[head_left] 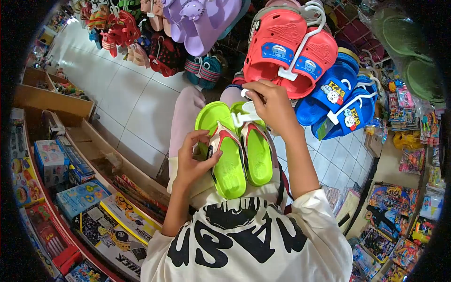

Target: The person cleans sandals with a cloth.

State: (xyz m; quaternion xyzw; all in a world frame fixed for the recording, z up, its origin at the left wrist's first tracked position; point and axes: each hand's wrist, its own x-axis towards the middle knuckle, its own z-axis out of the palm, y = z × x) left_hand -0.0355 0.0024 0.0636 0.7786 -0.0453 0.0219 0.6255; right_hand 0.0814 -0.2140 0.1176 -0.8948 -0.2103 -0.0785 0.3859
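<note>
Both hands hold the green sandals between them, left hand (195, 157) pinching the tag at one sandal (229, 160), right hand (271, 105) closed on the white hanger (244, 115), which could slip off if tugged.

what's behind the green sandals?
Behind the green sandals, the person's pale trousers and white floor tiles show. The white hanger joins the pair; the right hand covers its hook.

I hold a pair of lime-green sandals (235, 150) with red-and-white straps, side by side, soles toward me and toes down, hooked on a white plastic hanger (244, 115) at their heels, the left sandal's strap edge under my thumb, the hanger top pinched above.
</note>
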